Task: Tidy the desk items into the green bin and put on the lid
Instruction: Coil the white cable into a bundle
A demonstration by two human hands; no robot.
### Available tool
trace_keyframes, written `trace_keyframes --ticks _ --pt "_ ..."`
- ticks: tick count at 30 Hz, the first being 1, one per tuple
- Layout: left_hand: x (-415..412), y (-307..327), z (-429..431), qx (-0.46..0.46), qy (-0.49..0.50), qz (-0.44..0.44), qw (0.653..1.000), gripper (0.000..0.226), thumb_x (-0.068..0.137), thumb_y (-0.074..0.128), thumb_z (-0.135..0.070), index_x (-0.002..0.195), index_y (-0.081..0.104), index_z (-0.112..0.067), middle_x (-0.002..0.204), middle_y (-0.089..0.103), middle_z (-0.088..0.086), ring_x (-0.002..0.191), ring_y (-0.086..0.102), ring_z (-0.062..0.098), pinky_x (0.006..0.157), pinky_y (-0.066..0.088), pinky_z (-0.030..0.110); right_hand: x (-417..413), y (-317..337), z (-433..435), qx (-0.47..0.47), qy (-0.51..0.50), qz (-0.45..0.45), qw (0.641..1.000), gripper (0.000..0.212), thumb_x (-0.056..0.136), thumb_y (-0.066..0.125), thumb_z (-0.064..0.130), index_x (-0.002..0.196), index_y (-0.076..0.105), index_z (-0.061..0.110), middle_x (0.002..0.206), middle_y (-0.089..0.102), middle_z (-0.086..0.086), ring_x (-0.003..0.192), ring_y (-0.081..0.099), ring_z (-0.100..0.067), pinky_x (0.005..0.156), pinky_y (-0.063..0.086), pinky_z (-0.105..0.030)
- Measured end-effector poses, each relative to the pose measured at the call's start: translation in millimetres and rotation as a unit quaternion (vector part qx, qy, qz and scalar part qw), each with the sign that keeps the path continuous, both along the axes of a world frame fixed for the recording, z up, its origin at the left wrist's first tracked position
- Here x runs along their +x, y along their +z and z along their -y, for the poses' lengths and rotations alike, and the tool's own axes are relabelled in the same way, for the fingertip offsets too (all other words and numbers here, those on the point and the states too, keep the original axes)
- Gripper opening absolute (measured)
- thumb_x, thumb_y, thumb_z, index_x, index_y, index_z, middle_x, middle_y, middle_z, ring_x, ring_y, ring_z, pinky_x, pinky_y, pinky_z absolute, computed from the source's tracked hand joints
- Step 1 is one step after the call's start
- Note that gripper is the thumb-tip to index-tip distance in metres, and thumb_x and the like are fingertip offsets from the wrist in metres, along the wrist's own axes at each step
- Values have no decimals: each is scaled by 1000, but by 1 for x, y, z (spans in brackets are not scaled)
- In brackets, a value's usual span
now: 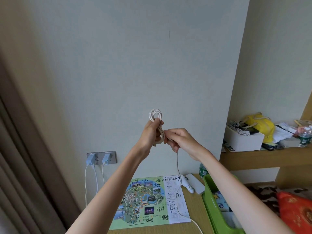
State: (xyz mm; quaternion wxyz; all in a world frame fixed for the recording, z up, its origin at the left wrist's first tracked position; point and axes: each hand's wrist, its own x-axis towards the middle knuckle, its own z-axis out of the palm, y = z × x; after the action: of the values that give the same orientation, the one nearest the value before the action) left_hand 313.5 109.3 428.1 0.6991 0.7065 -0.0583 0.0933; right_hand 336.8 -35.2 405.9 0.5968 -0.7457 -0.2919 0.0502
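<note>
**Surface and room:** Pale wood desk [190, 228] set against a plain grey-white wall. Brown curtain [20, 149] at left. Wall socket plate [101, 157] holds two white chargers, their leads hanging down.

**On the desk:**
- Printed map sheet [148, 201], overwritten with black handwritten figures.
- Flat white rounded device [195, 183] beside it.
- Green bin [212, 208] at the desk's right end: rigid plastic, open-topped, with cards and packets inside.

**Right side:** Wooden shelf [249, 156] carries a white box [243, 141] of cables and a yellow bag [261, 125]. Red cushion [297, 215] lower right.

**Hands:** Both are raised before the wall, forearms extended.
- Left hand [150, 132] grips the coiled white cable [156, 115], with loops standing above the fist.
- Right hand [179, 139], just beside it, pinches the same cable's loose run. That run hangs to the desk and trails across the map sheet.

**Cable:** Thin, round, smooth.
</note>
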Motion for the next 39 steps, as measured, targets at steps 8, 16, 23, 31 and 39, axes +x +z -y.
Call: trace_keyframes --ticks 8,16,23,31,39 --pt "7 -7 -11 -156 -20 -24 987 34 104 34 -34 78 48 -17 57 57 -7 55 55 12 57 36 27 10 -8 11 -22 -20 -46 999 41 94 56 43 69 65 12 52 45 2 47 41 -12 51 41 -22" --pt "13 -9 -29 -143 63 -24 987 34 104 35 -33 76 44 -17 54 50 -6 51 44 14 50 28 28 22 -17 38 9 -82 -69 994 33 87 66 37 62 63 16 52 36 3 49 31 -12 52 30 -24" --pt "9 -24 -24 158 49 5 986 25 104 34 -32 96 49 -14 78 45 -7 66 40 8 57 33 17 19 4 33 37 -1 -59 998 18 87 67 22 85 73 5 56 31 5 50 26 -10 48 22 -21" --pt "-4 -20 -3 240 -110 -5 965 33 103 30 -44 99 54 -22 89 54 -9 80 50 1 72 37 17 20 20 17 -4 -80 77 994 16 86 71 16 82 70 0 55 61 10 53 50 2 54 37 -10" --pt "2 -25 -4 236 -131 -7 963 23 103 39 -27 107 55 -12 90 53 -5 81 46 8 81 36 24 20 14 21 -71 -80 90 990 22 79 76 9 96 62 9 89 64 -14 71 56 -11 69 44 -23"
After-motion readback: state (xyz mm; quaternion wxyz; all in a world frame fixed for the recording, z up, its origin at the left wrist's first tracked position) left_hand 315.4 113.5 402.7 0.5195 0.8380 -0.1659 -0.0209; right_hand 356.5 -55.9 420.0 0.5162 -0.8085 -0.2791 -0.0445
